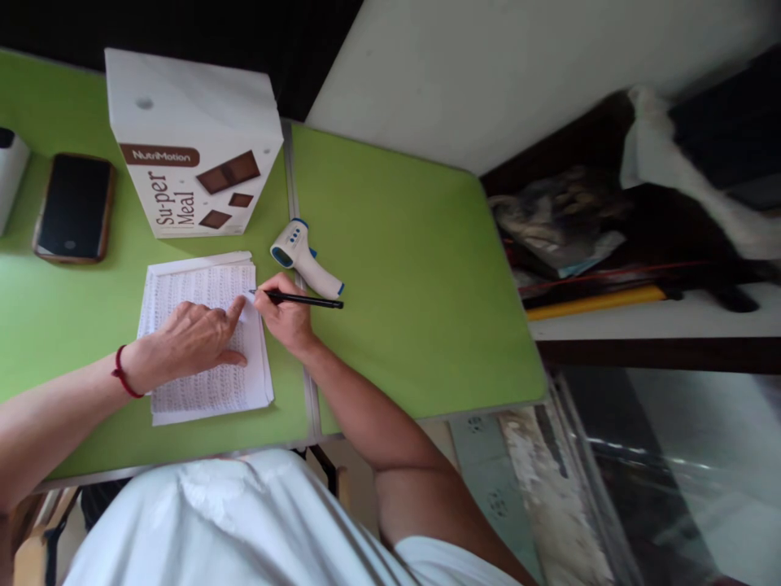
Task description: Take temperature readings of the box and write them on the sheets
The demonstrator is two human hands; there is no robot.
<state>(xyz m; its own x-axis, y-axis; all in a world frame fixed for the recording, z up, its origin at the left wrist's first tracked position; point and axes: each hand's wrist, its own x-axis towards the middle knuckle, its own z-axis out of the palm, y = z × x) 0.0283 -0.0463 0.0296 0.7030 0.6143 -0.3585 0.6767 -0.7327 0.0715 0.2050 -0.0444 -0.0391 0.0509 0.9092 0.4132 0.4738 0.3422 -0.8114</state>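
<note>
My right hand grips a black pen, its tip close to the upper right part of a written sheet. Under my left hand lies that stack of paper, its top sheet covered in dense rows of small handwriting. The left fingers are stretched out, with the index finger pointing near the pen tip and the thumb apart. A red cord bracelet circles the left wrist. Just beyond the right hand rests a white and blue infrared thermometer.
A white NutriMotion box stands behind the paper. To its left lies a phone, with a white object at the edge. The green table has a metal seam. A cluttered shelf holds bags and a yellow rod at right.
</note>
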